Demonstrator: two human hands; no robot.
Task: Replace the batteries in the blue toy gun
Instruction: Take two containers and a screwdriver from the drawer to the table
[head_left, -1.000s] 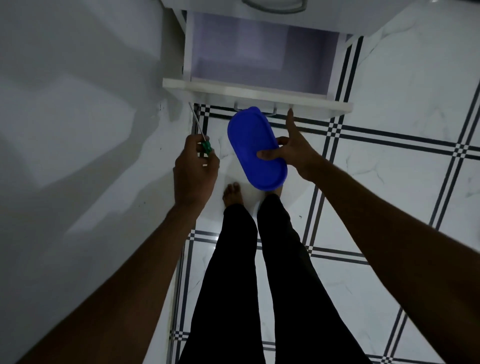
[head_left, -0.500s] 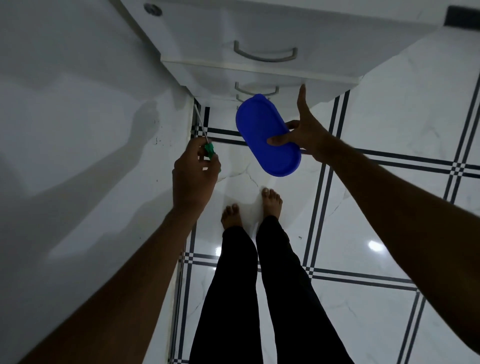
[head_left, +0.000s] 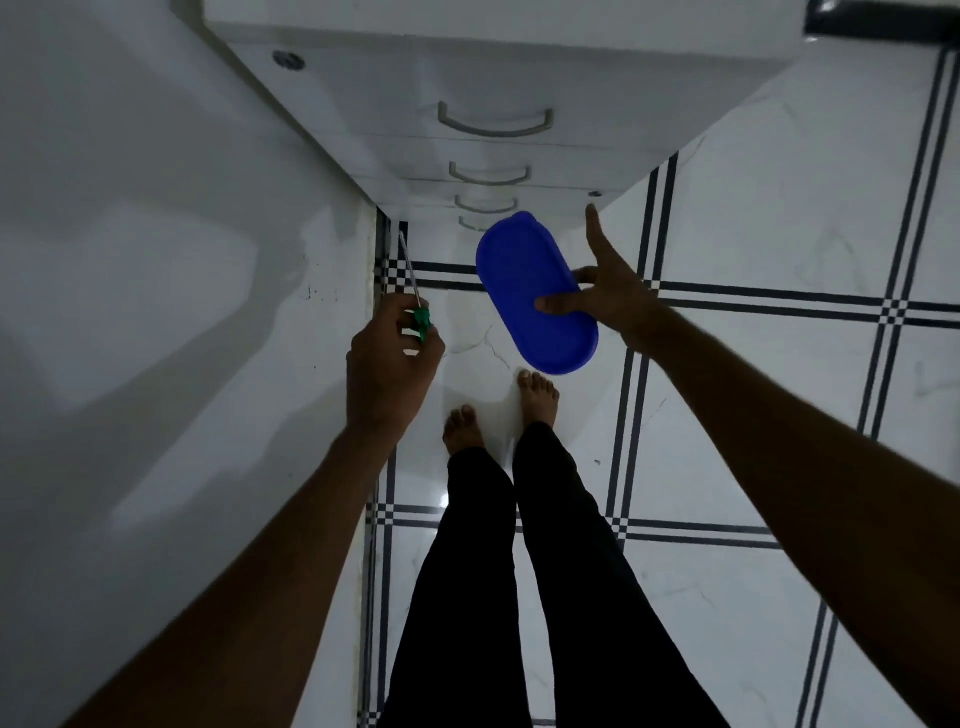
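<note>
My right hand (head_left: 613, 291) holds a blue oval lidded container (head_left: 530, 291) above the floor, thumb lying across its lid, index finger stretched out toward the drawer unit. My left hand (head_left: 387, 364) grips a screwdriver (head_left: 413, 291) with a green handle and a thin metal shaft pointing up and away. No blue toy gun or batteries show in the head view.
A white drawer unit (head_left: 493, 88) with several curved handles stands ahead, all drawers closed. A white wall or cabinet side (head_left: 156, 312) fills the left. My bare feet (head_left: 537, 395) and black trousers stand on white tiles with dark stripes (head_left: 779, 301).
The open bottom drawer has been pushed shut, my right hand's finger against it. The view has lifted, showing more of the drawer unit. Both hands keep their objects.
</note>
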